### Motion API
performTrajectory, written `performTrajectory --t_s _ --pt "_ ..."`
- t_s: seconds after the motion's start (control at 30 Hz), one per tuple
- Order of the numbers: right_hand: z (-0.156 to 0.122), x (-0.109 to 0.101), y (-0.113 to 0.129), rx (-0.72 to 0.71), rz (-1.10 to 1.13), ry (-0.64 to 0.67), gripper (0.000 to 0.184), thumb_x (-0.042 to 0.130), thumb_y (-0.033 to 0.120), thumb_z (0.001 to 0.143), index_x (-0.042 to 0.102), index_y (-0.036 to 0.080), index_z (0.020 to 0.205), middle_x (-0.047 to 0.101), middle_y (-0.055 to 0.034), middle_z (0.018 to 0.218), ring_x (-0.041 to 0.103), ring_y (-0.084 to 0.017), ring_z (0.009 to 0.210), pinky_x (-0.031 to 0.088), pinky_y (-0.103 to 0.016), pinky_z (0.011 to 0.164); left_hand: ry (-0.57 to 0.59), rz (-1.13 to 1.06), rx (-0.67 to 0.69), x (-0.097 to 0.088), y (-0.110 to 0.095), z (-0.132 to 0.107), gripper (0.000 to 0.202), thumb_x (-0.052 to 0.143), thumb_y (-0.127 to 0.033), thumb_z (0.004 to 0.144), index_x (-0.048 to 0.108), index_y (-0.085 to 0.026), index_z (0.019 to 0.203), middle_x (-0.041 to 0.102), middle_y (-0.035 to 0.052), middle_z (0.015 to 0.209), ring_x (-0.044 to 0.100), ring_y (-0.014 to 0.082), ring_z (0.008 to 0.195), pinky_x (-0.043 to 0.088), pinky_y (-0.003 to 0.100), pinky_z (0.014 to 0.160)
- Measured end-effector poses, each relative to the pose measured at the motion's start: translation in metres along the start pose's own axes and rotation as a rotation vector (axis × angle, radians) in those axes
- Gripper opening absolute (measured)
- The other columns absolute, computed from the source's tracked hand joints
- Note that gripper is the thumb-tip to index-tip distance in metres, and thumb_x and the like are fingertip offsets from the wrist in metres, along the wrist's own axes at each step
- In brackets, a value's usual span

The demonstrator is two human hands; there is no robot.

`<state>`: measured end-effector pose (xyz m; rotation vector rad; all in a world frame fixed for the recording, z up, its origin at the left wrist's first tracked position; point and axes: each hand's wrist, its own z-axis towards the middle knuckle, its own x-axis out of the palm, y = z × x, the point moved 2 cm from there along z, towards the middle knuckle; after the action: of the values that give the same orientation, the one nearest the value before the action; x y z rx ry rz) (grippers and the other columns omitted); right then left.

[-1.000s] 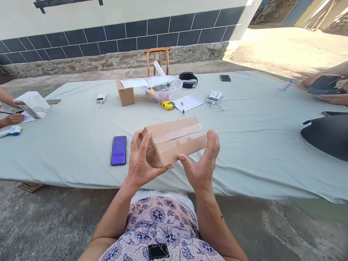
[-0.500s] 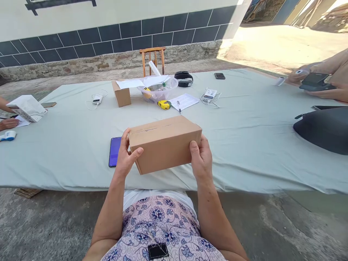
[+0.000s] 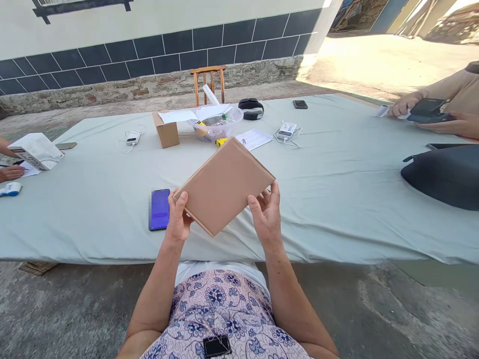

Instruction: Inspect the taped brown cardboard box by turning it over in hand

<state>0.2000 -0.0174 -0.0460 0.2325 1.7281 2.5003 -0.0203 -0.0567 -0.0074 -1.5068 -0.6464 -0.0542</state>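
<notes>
Plain brown rectangular cardboard box point(image 3: 224, 184) tilted up over the table's point(image 3: 337, 209) near edge!
Left hand point(image 3: 177, 219) and right hand point(image 3: 266, 217) clasp its opposite ends; seems light, stiff, smooth, so hold by edges.

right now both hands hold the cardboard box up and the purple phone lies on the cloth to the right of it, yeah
Not quite. The head view shows the left hand and right hand holding the cardboard box up, but the purple phone lies on the cloth to the left of it, beside the left hand.
</notes>
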Motion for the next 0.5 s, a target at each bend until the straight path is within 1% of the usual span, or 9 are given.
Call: performTrajectory --t_s 0.07,0.13,0.2,0.27,0.37,0.43,0.5 --pt "-0.001 0.003 0.003 -0.022 0.05 0.035 0.092 0.066 0.059 0.096 0.016 0.034 0.169 0.051 -0.0162 0.162 0.065 -0.028 0.135 0.059 -0.045 0.106 0.025 -0.037 -0.085 0.001 0.003 -0.001 0.074 0.086 -0.064 0.068 0.062 -0.031 0.13 0.06 0.0079 0.142 0.06 0.028 0.121 0.057 0.031 0.074" --pt "-0.001 0.005 0.007 -0.043 0.072 0.063 0.092 0.066 0.058 0.097 0.014 0.035 0.169 0.049 -0.0156 0.164 0.064 -0.027 0.136 0.059 -0.043 0.106 0.06 -0.058 -0.142 0.001 0.004 -0.002 0.074 0.086 -0.064 0.068 0.062 -0.032 0.131 0.059 0.007 0.142 0.06 0.0267 0.12 0.058 0.03 0.072" --pt "-0.002 0.005 0.009 -0.063 0.067 0.086 0.092 0.066 0.059 0.097 0.015 0.036 0.169 0.044 -0.0141 0.168 0.057 -0.029 0.144 0.058 -0.044 0.108 0.11 -0.065 -0.175 0.001 0.004 -0.003 0.071 0.087 -0.062 0.069 0.061 -0.033 0.129 0.06 0.0062 0.137 0.061 0.0251 0.113 0.061 0.031 0.07" --pt "-0.003 0.006 0.009 -0.074 0.033 0.109 0.091 0.065 0.061 0.097 0.016 0.038 0.169 0.038 -0.012 0.172 0.048 -0.031 0.153 0.056 -0.047 0.111 0.142 -0.078 -0.201 0.002 0.004 -0.004 0.068 0.089 -0.057 0.068 0.062 -0.031 0.124 0.06 0.0057 0.13 0.063 0.0237 0.105 0.065 0.035 0.069" --pt "-0.009 0.01 0.009 -0.066 -0.05 0.148 0.092 0.065 0.065 0.095 0.018 0.038 0.169 0.03 -0.0111 0.176 0.04 -0.035 0.158 0.055 -0.054 0.113 0.103 -0.137 -0.253 0.006 0.006 -0.005 0.072 0.094 -0.056 0.061 0.061 -0.028 0.119 0.062 0.0069 0.12 0.067 0.0251 0.097 0.068 0.045 0.071" --pt "-0.013 0.015 0.009 -0.061 -0.098 0.189 0.094 0.066 0.068 0.093 0.022 0.036 0.169 0.028 -0.012 0.177 0.038 -0.037 0.159 0.054 -0.057 0.114 0.058 -0.183 -0.282 0.009 0.007 -0.005 0.08 0.096 -0.059 0.056 0.059 -0.028 0.12 0.063 0.0084 0.117 0.069 0.0286 0.098 0.068 0.051 0.076" --pt "-0.016 0.02 0.01 -0.067 -0.13 0.244 0.094 0.066 0.071 0.092 0.025 0.034 0.168 0.026 -0.0129 0.177 0.035 -0.038 0.16 0.052 -0.057 0.116 0.039 -0.196 -0.29 0.01 0.008 -0.005 0.086 0.096 -0.063 0.053 0.059 -0.028 0.121 0.064 0.0094 0.115 0.07 0.0311 0.1 0.067 0.053 0.08"
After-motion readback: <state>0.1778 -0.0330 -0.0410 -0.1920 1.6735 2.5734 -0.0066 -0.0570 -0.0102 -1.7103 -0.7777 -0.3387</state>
